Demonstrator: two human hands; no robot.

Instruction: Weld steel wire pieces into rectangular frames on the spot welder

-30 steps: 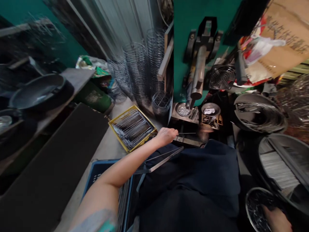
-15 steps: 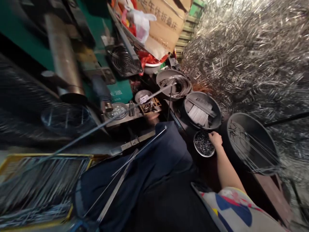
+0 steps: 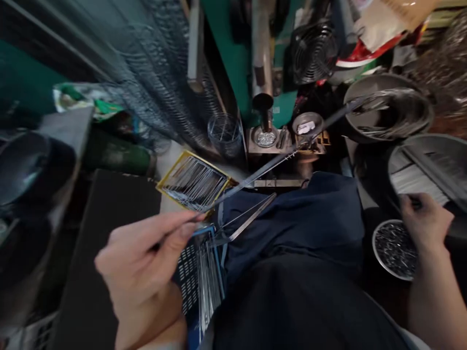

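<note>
My left hand [image 3: 146, 253] is pinching a metal rod [image 3: 262, 171] near one end, seemingly leaving its length free before me; my right hand [image 3: 425, 218] is curling near a parts bowl [image 3: 375, 250], probably standing there for easy reach. Whether it is gripping anything, I cannot tell.

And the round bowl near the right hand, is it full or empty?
Not empty: small shiny pieces cover the inside of the bowl; whether it is full, I cannot tell.

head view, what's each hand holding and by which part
Left hand pinches a long thin grey metal rod by its near end; right hand: can't tell.
</note>
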